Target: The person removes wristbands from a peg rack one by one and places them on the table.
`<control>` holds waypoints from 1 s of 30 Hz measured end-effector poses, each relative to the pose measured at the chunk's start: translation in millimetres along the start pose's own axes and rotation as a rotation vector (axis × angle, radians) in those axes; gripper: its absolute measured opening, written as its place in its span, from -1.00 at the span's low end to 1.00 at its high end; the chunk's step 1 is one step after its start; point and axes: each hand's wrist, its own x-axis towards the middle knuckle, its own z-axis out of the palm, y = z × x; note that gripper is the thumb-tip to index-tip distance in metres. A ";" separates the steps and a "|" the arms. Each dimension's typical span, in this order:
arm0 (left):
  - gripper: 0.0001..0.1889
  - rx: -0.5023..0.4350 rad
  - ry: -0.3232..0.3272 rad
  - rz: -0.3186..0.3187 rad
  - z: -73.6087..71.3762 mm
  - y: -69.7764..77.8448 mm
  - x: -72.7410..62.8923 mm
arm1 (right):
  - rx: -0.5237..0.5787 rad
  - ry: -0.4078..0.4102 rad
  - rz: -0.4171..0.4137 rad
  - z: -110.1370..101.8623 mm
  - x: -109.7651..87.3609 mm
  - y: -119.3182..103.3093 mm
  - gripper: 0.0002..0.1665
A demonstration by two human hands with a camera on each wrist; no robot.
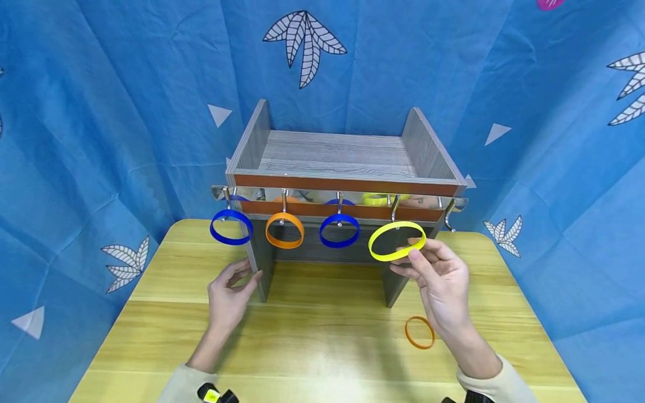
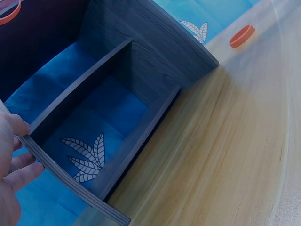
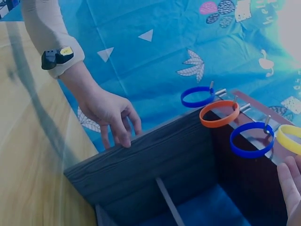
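My right hand pinches a yellow wristband between thumb and fingers, at the fourth hook of the metal hook rail. The band's far edge meets that hook; whether it hangs on it I cannot tell. A blue wristband, an orange wristband and a second blue wristband hang from the hooks to its left. My left hand holds the left side panel of the grey wooden shelf, thumb in front and fingers behind.
Another orange wristband lies on the wooden table, below my right hand. The rightmost hook carries no band. A blue patterned cloth hangs behind and on both sides of the table.
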 end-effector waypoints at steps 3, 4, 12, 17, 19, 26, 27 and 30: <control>-0.66 -0.005 0.000 0.005 0.4 -0.3 0.1 | -0.029 0.013 0.008 1.2 -0.7 -3.1 -0.66; -0.66 -0.008 0.000 0.006 0.6 -0.5 0.1 | -0.046 0.022 0.014 1.6 -1.3 -4.2 -0.66; -0.67 -0.022 -0.004 0.005 1.0 -0.4 -0.5 | -0.134 0.045 0.056 0.4 -6.9 -11.1 -0.58; -0.67 -0.022 -0.004 0.005 1.1 0.1 -0.9 | -0.154 0.040 0.065 -1.7 -12.0 -13.5 -0.57; -0.67 -0.022 -0.003 0.005 1.3 -0.1 -1.0 | -0.175 0.049 0.075 -1.8 -14.4 -15.2 -0.56; -0.68 0.001 0.004 0.007 1.0 0.2 -0.8 | -0.203 -0.030 0.099 -11.7 -22.7 -17.0 -0.56; -0.68 0.009 0.003 0.008 0.8 0.4 -0.7 | -0.199 -0.045 0.106 -14.4 -23.7 -16.3 -0.56; -0.68 0.018 0.000 0.009 0.1 1.9 -0.5 | -0.218 -0.037 0.127 -20.8 -28.2 -13.1 -0.57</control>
